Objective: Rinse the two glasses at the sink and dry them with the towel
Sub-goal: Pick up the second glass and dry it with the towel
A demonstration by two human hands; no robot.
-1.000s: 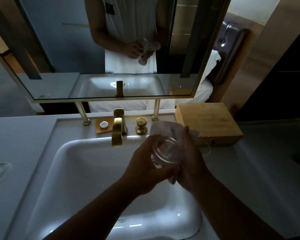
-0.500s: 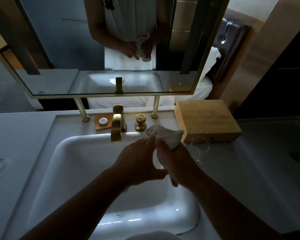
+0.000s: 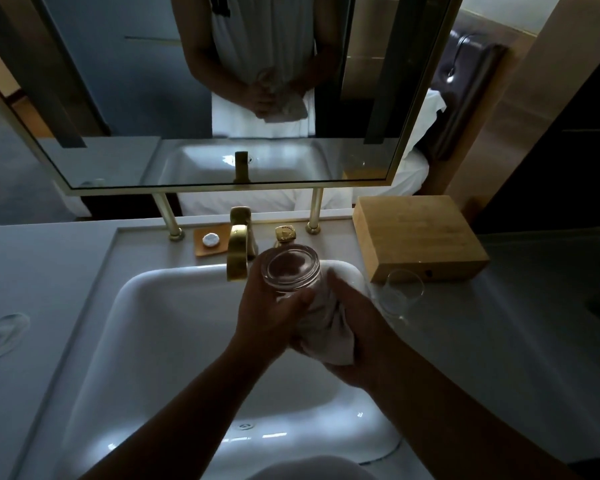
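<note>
One glass (image 3: 290, 270) has been turned base-up since a second ago, gripped by left hand (image 3: 272, 315); towel (image 3: 326, 336) is clutched by right-hand fingers (image 3: 340, 292), so drying is judged underway.

Clear glass (image 3: 290, 271), cloth towel (image 3: 326, 337)

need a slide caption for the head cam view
Left hand holds a glass above the sink while the right hand works a towel around it.

The scene is dim and bluish, both arms in near-silhouette. Soft glare streaks the sink (image 3: 174, 341) basin near its front, with another highlight in the mirror (image 3: 222, 157). Wide-angle distortion bends the edges.
</note>
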